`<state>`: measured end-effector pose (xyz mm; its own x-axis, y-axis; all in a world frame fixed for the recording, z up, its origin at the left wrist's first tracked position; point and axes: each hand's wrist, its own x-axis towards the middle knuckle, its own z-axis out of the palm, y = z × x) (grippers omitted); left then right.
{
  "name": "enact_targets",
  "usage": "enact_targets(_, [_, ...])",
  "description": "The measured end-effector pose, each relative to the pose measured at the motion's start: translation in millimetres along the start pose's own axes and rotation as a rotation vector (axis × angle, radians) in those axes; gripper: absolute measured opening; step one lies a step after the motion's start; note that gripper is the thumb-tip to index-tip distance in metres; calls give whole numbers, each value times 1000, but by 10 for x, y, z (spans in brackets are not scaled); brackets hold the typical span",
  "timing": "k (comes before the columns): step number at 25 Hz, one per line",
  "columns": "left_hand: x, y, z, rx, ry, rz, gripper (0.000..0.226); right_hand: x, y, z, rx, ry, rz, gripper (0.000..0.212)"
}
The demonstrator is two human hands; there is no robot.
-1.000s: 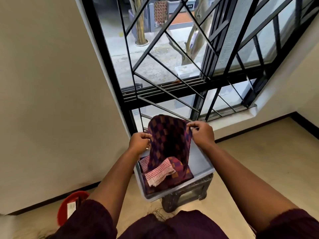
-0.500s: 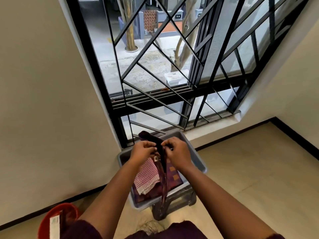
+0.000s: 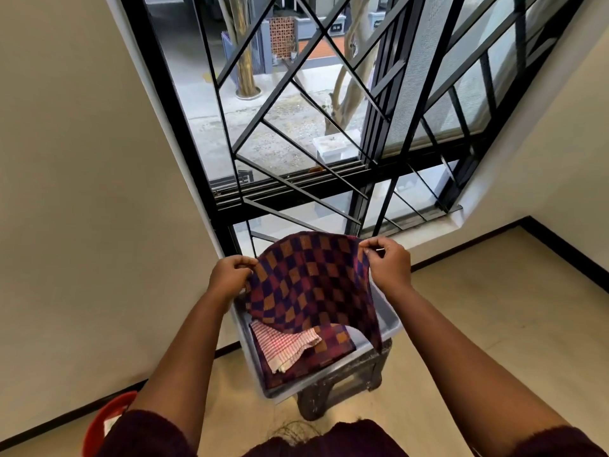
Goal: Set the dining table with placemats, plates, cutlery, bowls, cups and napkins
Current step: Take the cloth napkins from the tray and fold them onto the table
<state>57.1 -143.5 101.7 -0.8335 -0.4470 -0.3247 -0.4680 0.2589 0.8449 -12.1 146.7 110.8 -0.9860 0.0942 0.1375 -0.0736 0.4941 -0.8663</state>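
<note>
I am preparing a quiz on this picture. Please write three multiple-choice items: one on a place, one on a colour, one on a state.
1. Where does the pink checked cloth lie?
A. in the grey tub
B. on the floor
C. on the window sill

2. What colour is the bucket at the lower left?
A. blue
B. red
C. green

3. How is the dark checked cloth held?
A. by one hand
B. by no hand
C. by both hands

Answers:
1 A: the pink checked cloth lies inside the grey tub.
2 B: the bucket is red.
3 C: the left hand and right hand pinch the top corners of the dark checked cloth.
</note>
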Motion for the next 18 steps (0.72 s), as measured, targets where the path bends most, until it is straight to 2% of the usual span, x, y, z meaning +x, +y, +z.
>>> enact_targets(5, [6, 132, -36, -65, -118, 13, 25, -140, -119, 183, 3, -42, -53, 26])
enact_targets(8, [-39, 159, -56, 24, -21, 40, 19, -141, -191, 197, -4, -81, -107, 25])
enact_targets(9, [-58, 161, -45, -24, -25, 14, 18, -125, -209, 188, 3, -116, -109, 25])
enact_targets(13, [-146, 236, 157, -317, -207, -111, 24, -210, -301, 321, 76, -269, -92, 29])
enact_targets(16, [-213, 332, 324, -407, -264, -128, 19, -392, -365, 493, 4, -378, -234, 9])
enact_targets(18, [-244, 350, 393, -402, -284, -135, 18, -507, -422, 545, -65, -454, -326, 22])
